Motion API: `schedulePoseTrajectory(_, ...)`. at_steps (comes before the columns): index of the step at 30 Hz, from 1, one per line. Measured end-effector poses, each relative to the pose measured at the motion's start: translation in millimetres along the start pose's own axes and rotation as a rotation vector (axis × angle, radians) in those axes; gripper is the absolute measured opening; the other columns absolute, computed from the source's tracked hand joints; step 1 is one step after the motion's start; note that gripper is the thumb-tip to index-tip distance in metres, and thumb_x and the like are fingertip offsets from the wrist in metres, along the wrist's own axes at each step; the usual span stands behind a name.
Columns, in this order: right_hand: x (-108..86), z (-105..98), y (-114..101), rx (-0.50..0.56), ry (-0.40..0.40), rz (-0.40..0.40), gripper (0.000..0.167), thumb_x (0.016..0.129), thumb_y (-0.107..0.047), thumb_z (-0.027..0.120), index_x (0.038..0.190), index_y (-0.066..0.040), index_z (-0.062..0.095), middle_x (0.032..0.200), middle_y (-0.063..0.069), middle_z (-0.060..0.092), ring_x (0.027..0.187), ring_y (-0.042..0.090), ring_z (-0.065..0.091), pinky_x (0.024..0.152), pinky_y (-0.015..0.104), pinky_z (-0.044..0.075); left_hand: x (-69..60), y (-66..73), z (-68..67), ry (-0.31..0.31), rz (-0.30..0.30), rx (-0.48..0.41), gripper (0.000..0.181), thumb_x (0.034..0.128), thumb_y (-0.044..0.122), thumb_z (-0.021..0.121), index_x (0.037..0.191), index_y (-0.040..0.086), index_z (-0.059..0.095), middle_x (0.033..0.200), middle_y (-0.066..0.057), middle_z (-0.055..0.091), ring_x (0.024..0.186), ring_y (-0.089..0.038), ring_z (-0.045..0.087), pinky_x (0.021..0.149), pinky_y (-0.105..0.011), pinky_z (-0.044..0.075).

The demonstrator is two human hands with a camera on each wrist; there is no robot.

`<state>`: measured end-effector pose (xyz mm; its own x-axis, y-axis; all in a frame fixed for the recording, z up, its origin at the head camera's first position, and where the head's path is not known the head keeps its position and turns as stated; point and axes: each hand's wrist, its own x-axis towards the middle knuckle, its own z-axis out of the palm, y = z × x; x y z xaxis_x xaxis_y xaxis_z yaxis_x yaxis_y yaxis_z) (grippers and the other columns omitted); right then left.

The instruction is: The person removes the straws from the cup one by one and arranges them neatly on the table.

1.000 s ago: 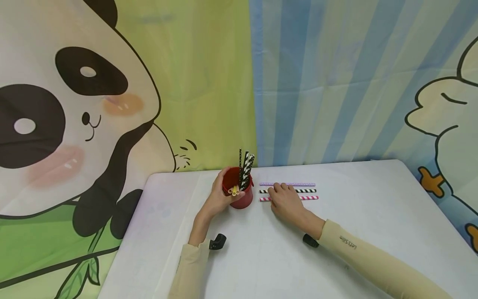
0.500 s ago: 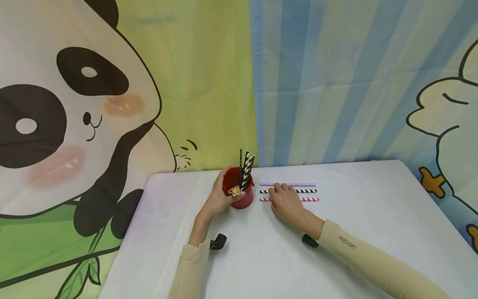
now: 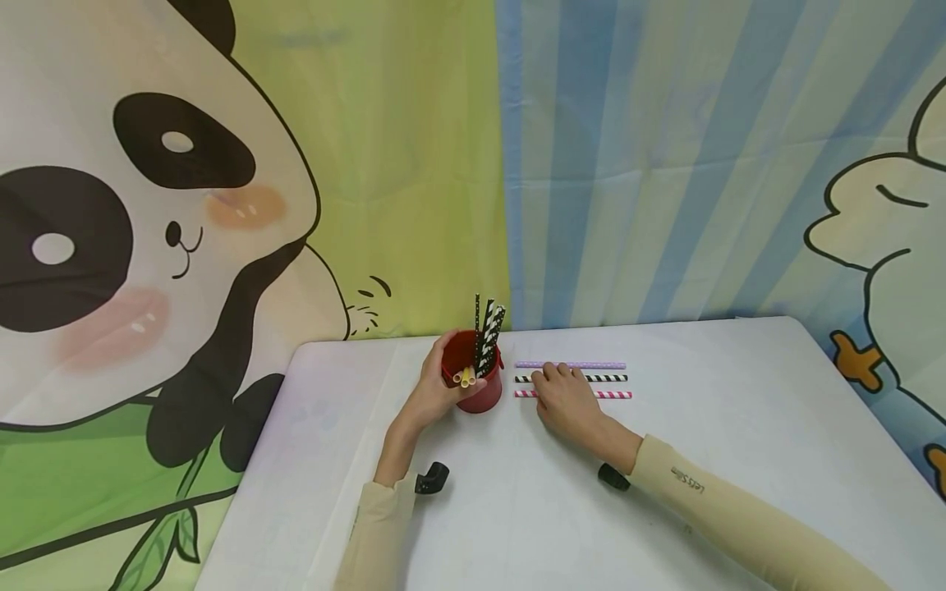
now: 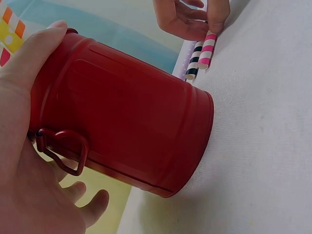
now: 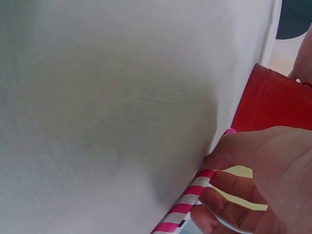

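My left hand [image 3: 432, 390] grips a small red metal bucket [image 4: 122, 112] by its upper part, thumb near the rim. The bucket stands on the table, with black-and-white patterned paper straws [image 3: 488, 336] and several yellow ones [image 3: 464, 377] inside. To its right, three straws lie side by side: a purple one [image 3: 606, 365], a black-and-white striped one [image 3: 609, 378] and a pink-and-white striped one [image 3: 613, 395]. My right hand [image 3: 569, 402] reaches over them, thumb and fingers pinching the pink-and-white straw, as the right wrist view shows. Part of each lower straw is hidden under the hand.
A white cloth covers the table [image 3: 502, 509]. Behind it hangs a printed curtain [image 3: 414, 164] with a panda and stripes. Black wrist cameras [image 3: 432, 478] sit below both forearms.
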<state>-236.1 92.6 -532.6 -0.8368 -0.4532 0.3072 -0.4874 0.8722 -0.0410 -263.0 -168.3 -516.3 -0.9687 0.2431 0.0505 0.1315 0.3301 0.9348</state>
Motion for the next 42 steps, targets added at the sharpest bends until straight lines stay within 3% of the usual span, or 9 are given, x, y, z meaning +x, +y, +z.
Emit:
schedulePoseTrajectory(15, 0.1, -4.3, -5.3, 0.021, 0.079, -0.001, 0.021, 0.084, -0.017, 0.064, 0.101, -0.006, 0.059, 0.091, 0.012, 0.056, 0.083, 0.033, 0.055, 0.068, 0.045, 0.048, -1.0, -1.1, -0.9, 0.008, 0.02, -0.008, 0.098, 0.0787, 0.03, 0.086, 0.155, 0.031, 0.025, 0.151, -0.002, 0.039, 0.142, -0.026, 0.036, 0.111, -0.055, 0.043)
schedulePoseTrajectory(21, -1.3, -6.0, -8.0, 0.081, 0.084, 0.038, 0.028, 0.081, -0.02, 0.068, 0.103, -0.006, 0.058, 0.097, 0.013, 0.057, 0.087, 0.034, 0.054, 0.07, 0.046, 0.047, -0.5, 1.5, -1.6, -0.015, 0.002, -0.017, 0.101, 0.081, 0.024, 0.084, 0.159, 0.023, 0.02, 0.156, -0.008, 0.035, 0.145, -0.03, 0.033, 0.114, -0.055, 0.039)
schedulePoseTrajectory(29, -3.4, -13.0, -10.6, 0.258, 0.084, 0.142, 0.041, 0.082, -0.025, 0.07, 0.116, -0.006, 0.057, 0.115, 0.013, 0.056, 0.099, 0.034, 0.053, 0.077, 0.048, 0.047, -12.6, 34.0, -6.4, -0.051, -0.019, -0.018, 0.101, 0.082, 0.023, 0.083, 0.159, 0.012, 0.019, 0.156, -0.016, 0.034, 0.145, -0.035, 0.033, 0.114, -0.055, 0.04)
schedulePoseTrajectory(32, -3.5, -16.8, -12.7, 0.318, 0.117, 0.151, 0.046, 0.083, -0.026, 0.069, 0.122, -0.006, 0.055, 0.122, 0.015, 0.055, 0.108, 0.036, 0.053, 0.087, 0.051, 0.047, -13.7, 36.9, -6.2, -0.048, -0.011, -0.024, 0.101, 0.0819, 0.022, 0.083, 0.159, 0.011, 0.019, 0.155, -0.016, 0.036, 0.144, -0.035, 0.035, 0.114, -0.054, 0.04)
schedulePoseTrajectory(36, -2.5, -23.0, -20.2, 0.424, 0.206, 0.109, 0.049, 0.084, -0.023, 0.069, 0.127, -0.005, 0.053, 0.128, 0.016, 0.052, 0.114, 0.036, 0.052, 0.098, 0.052, 0.045, -13.4, 37.1, -5.7, -0.049, -0.005, -0.029, 0.101, 0.0822, 0.022, 0.083, 0.159, 0.01, 0.019, 0.155, -0.014, 0.037, 0.144, -0.034, 0.035, 0.115, -0.053, 0.039)
schedulePoseTrajectory(42, 2.6, -32.7, -36.9, 0.505, 0.316, -0.022, 0.045, 0.086, -0.022, 0.068, 0.126, -0.005, 0.055, 0.127, 0.01, 0.055, 0.118, 0.029, 0.053, 0.101, 0.047, 0.045, -13.9, 39.3, -6.1, -0.058, 0.001, -0.027, 0.099, 0.0833, 0.023, 0.082, 0.159, 0.012, 0.019, 0.155, -0.014, 0.037, 0.144, -0.033, 0.035, 0.114, -0.054, 0.04)
